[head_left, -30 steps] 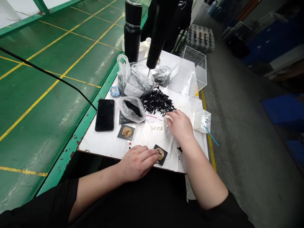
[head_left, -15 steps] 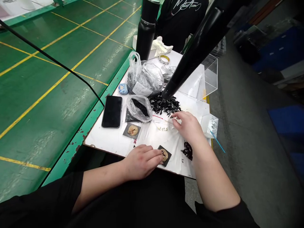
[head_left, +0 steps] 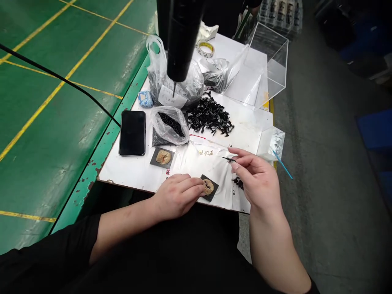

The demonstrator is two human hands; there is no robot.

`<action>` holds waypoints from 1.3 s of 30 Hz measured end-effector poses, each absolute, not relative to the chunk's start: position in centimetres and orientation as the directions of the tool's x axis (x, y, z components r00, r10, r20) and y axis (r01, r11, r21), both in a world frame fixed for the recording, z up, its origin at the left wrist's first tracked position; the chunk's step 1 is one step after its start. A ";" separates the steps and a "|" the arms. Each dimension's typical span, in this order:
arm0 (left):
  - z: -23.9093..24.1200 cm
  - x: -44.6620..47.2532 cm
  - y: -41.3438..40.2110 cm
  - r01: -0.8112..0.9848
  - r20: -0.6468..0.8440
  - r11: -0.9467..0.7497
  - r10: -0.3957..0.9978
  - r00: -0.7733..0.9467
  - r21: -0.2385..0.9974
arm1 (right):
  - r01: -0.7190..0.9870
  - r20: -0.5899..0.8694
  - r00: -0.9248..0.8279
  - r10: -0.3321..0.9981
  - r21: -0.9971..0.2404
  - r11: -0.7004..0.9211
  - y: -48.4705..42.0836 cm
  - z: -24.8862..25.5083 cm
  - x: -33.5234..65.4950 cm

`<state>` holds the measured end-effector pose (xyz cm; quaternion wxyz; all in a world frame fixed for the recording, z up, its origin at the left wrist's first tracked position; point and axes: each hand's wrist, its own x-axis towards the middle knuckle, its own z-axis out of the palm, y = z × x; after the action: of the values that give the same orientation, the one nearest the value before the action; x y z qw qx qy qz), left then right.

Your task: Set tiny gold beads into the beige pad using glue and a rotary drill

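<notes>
My right hand (head_left: 260,177) pinches a thin black plastic part (head_left: 228,159) between thumb and fingertips, above the right side of a clear sheet. Fingers curled together, my left hand (head_left: 179,194) rests at the table's front edge. Its fingertips press on the left side of a dark square block (head_left: 211,195) topped with a round tan putty-like lump (head_left: 208,186). A small dark piece shows on that lump, partly hidden by the fingers. Tiny gold-coloured pieces (head_left: 206,152) lie beyond the block. A loose heap of black parts (head_left: 211,114) sits farther back.
A black screwdriver-like tool (head_left: 180,49) with a thin bit hangs over the plastic bags. On the left lie a phone (head_left: 132,132), an open bag of black bits (head_left: 171,126) and a second putty block (head_left: 162,157). A clear box (head_left: 277,77) stands back right.
My right hand has come back from the heap's edge toward me, with a black part now visible in its fingers. The hanging tool appears farther left. My left hand stays at the block.
</notes>
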<state>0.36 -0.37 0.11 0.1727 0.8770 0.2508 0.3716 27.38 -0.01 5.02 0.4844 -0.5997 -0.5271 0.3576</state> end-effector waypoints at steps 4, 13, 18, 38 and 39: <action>0.1 0.5 -0.3 0.305 0.565 -0.813 0.569 0.598 0.496 | 0.172 0.026 0.216 0.976 -0.985 -0.011 -1.2 4.5 27.2; 0.0 0.5 -0.3 0.320 0.571 -0.829 0.551 0.608 0.459 | 0.254 -0.161 0.151 0.975 -0.947 -0.195 -4.4 3.6 26.5; -0.3 0.5 -0.4 0.337 0.559 -0.826 0.556 0.615 0.451 | 0.524 -0.022 -0.011 1.000 -0.852 -0.012 -5.5 3.7 26.3; -0.5 0.4 -0.1 0.343 0.456 -0.873 0.476 0.752 0.346 | 0.689 0.260 -0.239 0.936 -0.634 0.352 -6.4 2.0 26.8; -0.5 0.4 -0.1 0.340 0.451 -0.875 0.472 0.758 0.345 | 0.693 0.256 -0.235 0.938 -0.632 0.346 -6.4 1.9 26.8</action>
<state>0.42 -0.09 -0.49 0.1218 0.9295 0.2186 0.2710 26.77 -6.41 1.91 0.3080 -0.5363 -0.7604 0.1983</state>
